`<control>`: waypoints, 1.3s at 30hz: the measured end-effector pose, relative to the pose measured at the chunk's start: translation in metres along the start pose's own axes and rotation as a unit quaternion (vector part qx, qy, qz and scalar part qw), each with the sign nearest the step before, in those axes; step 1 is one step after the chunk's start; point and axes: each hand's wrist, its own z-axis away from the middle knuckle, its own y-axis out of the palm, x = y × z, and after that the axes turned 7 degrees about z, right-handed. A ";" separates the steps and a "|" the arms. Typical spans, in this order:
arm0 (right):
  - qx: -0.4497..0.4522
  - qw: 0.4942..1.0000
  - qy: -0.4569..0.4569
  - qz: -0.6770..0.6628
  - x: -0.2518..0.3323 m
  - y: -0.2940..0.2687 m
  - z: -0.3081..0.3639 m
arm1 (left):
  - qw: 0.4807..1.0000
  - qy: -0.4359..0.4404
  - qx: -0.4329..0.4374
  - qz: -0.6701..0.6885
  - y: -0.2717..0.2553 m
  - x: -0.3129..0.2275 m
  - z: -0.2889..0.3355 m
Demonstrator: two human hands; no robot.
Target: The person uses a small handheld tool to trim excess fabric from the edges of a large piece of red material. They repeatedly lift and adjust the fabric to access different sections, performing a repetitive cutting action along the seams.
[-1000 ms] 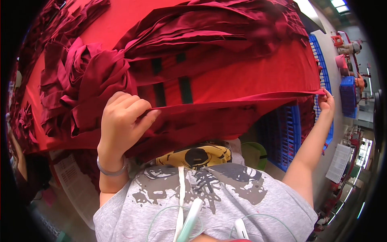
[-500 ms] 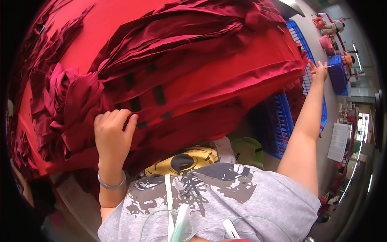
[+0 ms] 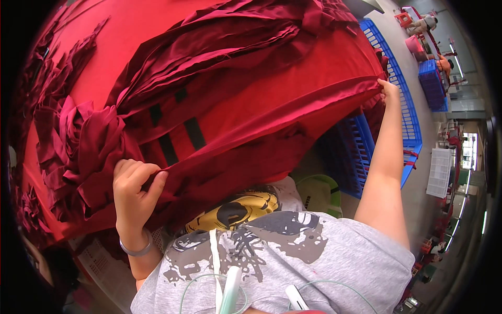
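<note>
A long dark red fabric strip point(image 3: 285, 116) is stretched taut between my hands, slanting up to the right across the near side of a red-covered table point(image 3: 334, 68). My left hand point(image 3: 137, 183), with a band at its wrist, is closed on the strip's left part, thumb against the curled fingers. At the far right end, my right hand point(image 3: 388, 90) pinches the strip's tip with the arm reaching out. More dark red cloth lies gathered beside my left hand in a crumpled heap point(image 3: 86, 133). Beyond the strip runs a bundle of folded strips point(image 3: 219, 49).
Blue plastic crates point(image 3: 397, 73) stand right of the table, one nearer crate point(image 3: 355, 152) partly under its edge. Black tape marks point(image 3: 194, 133) show on the tabletop. A green-rimmed item point(image 3: 320, 191) sits beside my shirt. Other people work in the far right background.
My right hand has come in from beyond the table edge and closed on the strip's end; a thin stick seen at it before no longer shows. My left hand has shifted slightly left and down.
</note>
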 end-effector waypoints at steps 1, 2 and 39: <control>-0.053 0.998 -0.030 0.018 -0.001 -0.008 -0.002 | 1.000 -0.002 -0.003 0.006 -0.001 -0.001 0.000; -0.105 0.992 -0.060 0.035 -0.003 -0.018 -0.003 | 1.000 -0.003 -0.005 0.012 -0.001 -0.001 0.001; 0.259 0.649 -0.683 0.211 0.014 0.131 0.470 | 0.985 0.002 0.021 -0.173 0.052 -0.011 0.039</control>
